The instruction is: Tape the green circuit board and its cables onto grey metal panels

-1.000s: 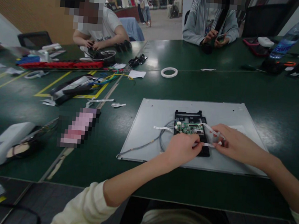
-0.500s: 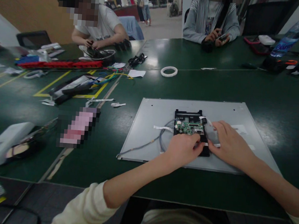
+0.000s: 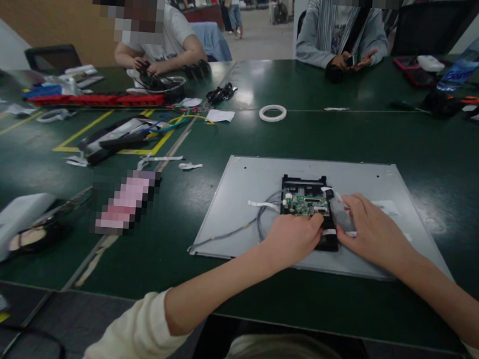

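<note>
A green circuit board point(image 3: 304, 204) sits in a black plastic frame point(image 3: 304, 181). Under the frame lies a flat pale-grey panel point(image 3: 239, 185) with small holes near its far corners. My left hand point(image 3: 293, 236) is closed at the board's near edge, its fingertips pressed together; whatever they pinch is hidden. On the frame's right side my right hand point(image 3: 372, 228) curls round a grey piece point(image 3: 341, 215), thumb close to the frame's edge. Thin grey cables point(image 3: 257, 219) with a white tag run from the frame's left side across the panel.
A phone with a blurred screen point(image 3: 125, 201) and a white device point(image 3: 9, 230) lie to the left. Beyond the panel is a white tape roll point(image 3: 272, 113). Wires and a black item point(image 3: 114, 139) lie farther left. A bottle point(image 3: 475, 54) stands far right; two people sit opposite.
My left fingertips have drawn closer together at the board's near edge. My right hand keeps nearly the same place. One hand of the person opposite has opened away from the object it holds.
</note>
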Motion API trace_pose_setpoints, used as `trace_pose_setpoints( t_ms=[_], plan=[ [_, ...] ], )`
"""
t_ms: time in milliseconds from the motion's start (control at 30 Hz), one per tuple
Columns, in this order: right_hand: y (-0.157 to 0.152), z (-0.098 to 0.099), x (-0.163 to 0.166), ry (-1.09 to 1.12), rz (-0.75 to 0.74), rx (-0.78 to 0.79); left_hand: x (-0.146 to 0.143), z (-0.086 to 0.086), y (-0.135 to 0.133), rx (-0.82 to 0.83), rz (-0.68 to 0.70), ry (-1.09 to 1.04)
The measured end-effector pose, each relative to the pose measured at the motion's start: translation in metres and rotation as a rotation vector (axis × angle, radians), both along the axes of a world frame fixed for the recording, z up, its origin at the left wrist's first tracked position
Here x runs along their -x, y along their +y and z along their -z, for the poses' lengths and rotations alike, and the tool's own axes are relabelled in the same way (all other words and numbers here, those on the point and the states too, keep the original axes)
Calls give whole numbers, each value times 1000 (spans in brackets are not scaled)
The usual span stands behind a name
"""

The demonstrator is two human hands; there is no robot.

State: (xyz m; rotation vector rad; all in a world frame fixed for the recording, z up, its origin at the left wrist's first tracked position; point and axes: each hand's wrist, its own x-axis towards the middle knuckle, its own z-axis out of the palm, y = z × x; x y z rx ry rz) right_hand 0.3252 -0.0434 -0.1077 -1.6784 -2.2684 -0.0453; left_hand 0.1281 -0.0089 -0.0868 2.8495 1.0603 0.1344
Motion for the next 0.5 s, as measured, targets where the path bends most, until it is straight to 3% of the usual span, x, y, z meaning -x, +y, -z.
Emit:
trace_pose_setpoints(
  t_ms=[233, 500],
  plan=[
    [1, -5, -7, 56, -5, 71, 11, -14, 2, -39, 12, 75],
    [5, -4, -25, 55, 65, 114, 19, -16, 4, -98, -35, 123]
  ],
)
